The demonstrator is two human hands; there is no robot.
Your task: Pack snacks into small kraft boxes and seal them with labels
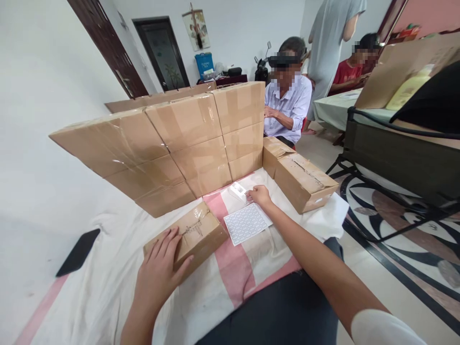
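My left hand (158,266) lies flat on a small taped cardboard box (210,229), with the thumb along its near side. Beyond the middle of the cloth-covered surface, my right hand (260,195) is closed, its fingertips at the edge of a small white card or packet (237,189) with dark print. What exactly the item is cannot be made out. Just below it on the cloth (233,273) lies a white sheet of small blue-outlined labels (246,224).
Stacked cardboard boxes (194,136) form a wall ahead. A longer carton (304,179) stands at the right. A dark phone-like slab (78,251) lies at the left. A person (287,100) sits beyond the boxes; others are farther back. A folding chair (398,158) stands at the right.
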